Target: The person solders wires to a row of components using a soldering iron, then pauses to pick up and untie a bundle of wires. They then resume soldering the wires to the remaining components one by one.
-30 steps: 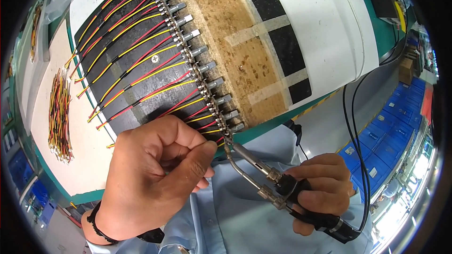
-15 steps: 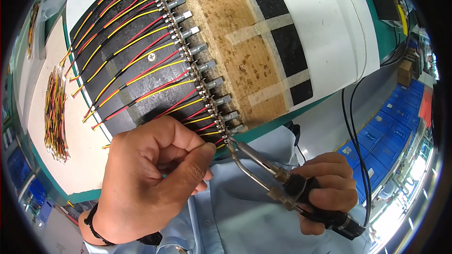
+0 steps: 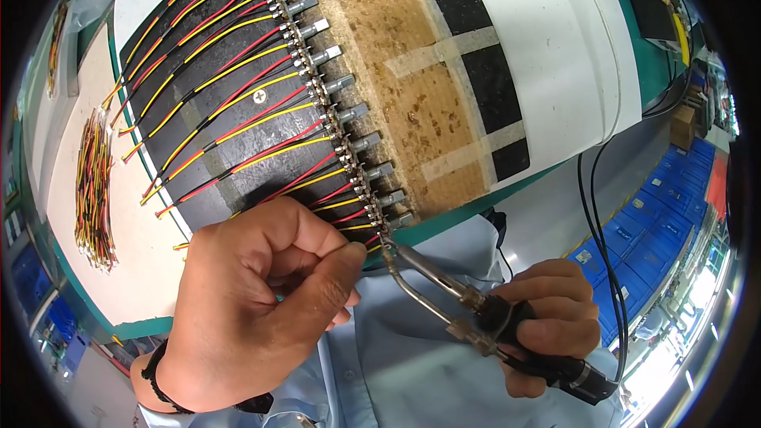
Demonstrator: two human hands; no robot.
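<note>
My right hand (image 3: pixel 555 321) is wrapped round a soldering iron (image 3: pixel 432 273) with a thin bent metal tube (image 3: pixel 416 297) beside its barrel. The tips of iron and tube meet at the near end of a long row of small circuit boards (image 3: pixel 342 139) with metal shafts. Close to that end, my left hand (image 3: pixel 269 293) is closed in a pinch between thumb and forefinger. A red and yellow wire end (image 3: pixel 374 243) shows just past the fingertips; the rest is hidden by the hand. Red, yellow and black wires (image 3: pixel 261 115) run leftward from the other boards.
The boards sit on a fixture with a black plate (image 3: pixel 230 131) and a brown board (image 3: pixel 412 71) with tape strips. A wire bundle (image 3: pixel 95 198) lies on the pale board at left. Black cables (image 3: pixel 598 230) hang at right, near blue bins (image 3: pixel 658 206).
The view has shifted very slightly, so the fixture sits a little lower and further right. Both hands keep their grip, and the iron's tip stays at the row's near end.
</note>
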